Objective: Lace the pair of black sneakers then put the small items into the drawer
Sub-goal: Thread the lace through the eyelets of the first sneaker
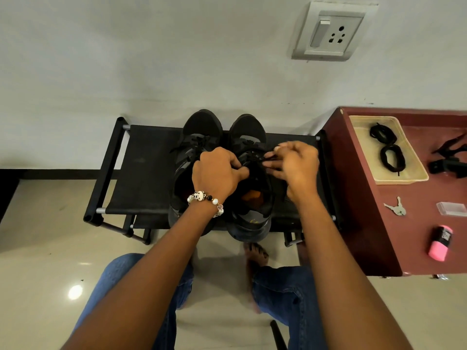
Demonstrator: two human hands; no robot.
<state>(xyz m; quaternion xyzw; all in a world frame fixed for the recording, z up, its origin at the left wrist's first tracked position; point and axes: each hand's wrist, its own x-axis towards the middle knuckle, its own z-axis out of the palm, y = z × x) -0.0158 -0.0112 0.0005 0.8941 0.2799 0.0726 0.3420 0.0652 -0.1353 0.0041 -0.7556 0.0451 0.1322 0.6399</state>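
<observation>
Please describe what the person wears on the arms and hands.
Both forearms are bare, no sleeves in view. The left hand has a beaded bracelet at the wrist: white pearl-like, black and clear beads, one panda-shaped. The right hand wears nothing visible.

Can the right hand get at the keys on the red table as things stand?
Probably yes, once free: the right hand is pinching the lace, but the keys lie uncovered on the red table beside it.

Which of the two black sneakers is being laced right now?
The right sneaker: both hands, left hand and right hand, pinch its lace. The left sneaker beside it goes untouched.
</observation>
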